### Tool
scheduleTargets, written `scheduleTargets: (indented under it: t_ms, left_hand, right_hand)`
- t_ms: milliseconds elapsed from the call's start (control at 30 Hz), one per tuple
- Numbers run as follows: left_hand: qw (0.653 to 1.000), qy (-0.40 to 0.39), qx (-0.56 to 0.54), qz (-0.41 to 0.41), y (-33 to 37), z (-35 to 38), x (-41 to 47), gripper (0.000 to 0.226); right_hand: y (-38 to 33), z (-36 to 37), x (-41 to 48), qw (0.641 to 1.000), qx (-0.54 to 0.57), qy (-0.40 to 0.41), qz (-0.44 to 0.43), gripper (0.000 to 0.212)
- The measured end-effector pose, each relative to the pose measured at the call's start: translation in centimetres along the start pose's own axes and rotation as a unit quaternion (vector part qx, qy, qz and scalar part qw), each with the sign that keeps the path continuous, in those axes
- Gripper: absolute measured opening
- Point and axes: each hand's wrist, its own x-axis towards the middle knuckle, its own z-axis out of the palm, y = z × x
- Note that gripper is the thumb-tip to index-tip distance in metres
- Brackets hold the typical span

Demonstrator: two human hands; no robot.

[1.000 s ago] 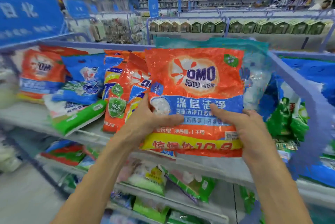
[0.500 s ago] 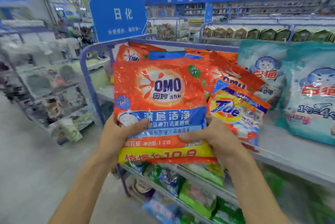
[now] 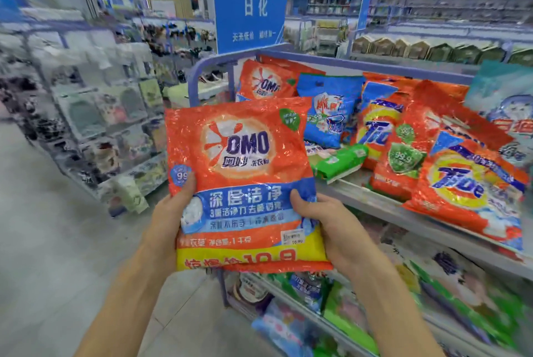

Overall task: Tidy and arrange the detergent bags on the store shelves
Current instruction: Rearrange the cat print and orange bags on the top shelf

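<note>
Left hand point(image 3: 168, 224) and right hand point(image 3: 328, 229) each have a clenched grip on a lower edge of the OMO detergent bag point(image 3: 245, 160), upright before the top shelf point(image 3: 363, 198). It looks soft, slick and powder-heavy, so supporting it low suits.

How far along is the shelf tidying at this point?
Little looks done: a shelved OMO bag stands at the shelf's left end. In hand: left hand and right hand grip the held OMO bag. Left: placing it, straightening the slumped Tide bags, blue bag and green pack.
</note>
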Motion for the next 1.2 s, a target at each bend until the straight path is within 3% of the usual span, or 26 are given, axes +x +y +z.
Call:
scheduleTargets:
  t_ms: [133,267,533,600,700,767,900,967,1067,1200]
  left_hand:
    - [0.998,0.026,-0.044,0.033,1.6,-2.2,3.8,0.046]
    - [0.996,0.055,-0.011,0.066,4.3,-3.9,7.9,0.037]
    - [0.993,0.083,0.032,0.08,7.9,-6.1,15.6,0.051]
    - [0.991,0.089,0.049,0.092,8.4,-5.7,17.5,0.052]
    - [0.989,0.073,0.073,0.104,9.8,-3.8,20.6,0.051]
    - [0.987,0.044,0.104,0.117,11.0,-2.0,23.2,0.039]
    - [0.967,-0.031,0.184,0.173,13.4,2.0,29.3,0.024]
    - [0.952,-0.056,0.223,0.202,14.1,3.8,32.7,0.019]
    - [0.939,-0.033,0.267,0.213,13.2,5.2,37.9,0.017]
    - [0.947,0.048,0.261,0.18,11.1,4.4,41.6,0.026]
  right_hand:
    - [1.2,1.8,4.7,0.999,-0.046,0.023,-0.014,0.036]
    - [1.4,4.3,10.6,0.997,-0.069,0.02,-0.025,0.034]
    - [1.2,5.1,18.9,0.999,-0.045,-0.004,-0.011,0.012]
    - [0.8,4.9,20.3,0.999,-0.042,-0.003,-0.025,0.023]
    - [0.1,4.6,22.6,0.993,-0.063,0.073,-0.068,0.071]
    - [-0.8,4.1,24.3,0.984,-0.068,0.128,-0.1,0.079]
    - [-3.5,3.2,27.7,0.962,-0.063,0.226,-0.142,0.074]
    - [-4.5,2.6,29.6,0.951,-0.074,0.254,-0.163,0.048]
    - [-4.8,1.9,32.6,0.945,-0.088,0.273,-0.16,0.006]
    - [-3.4,2.3,35.6,0.952,-0.06,0.268,-0.131,0.025]
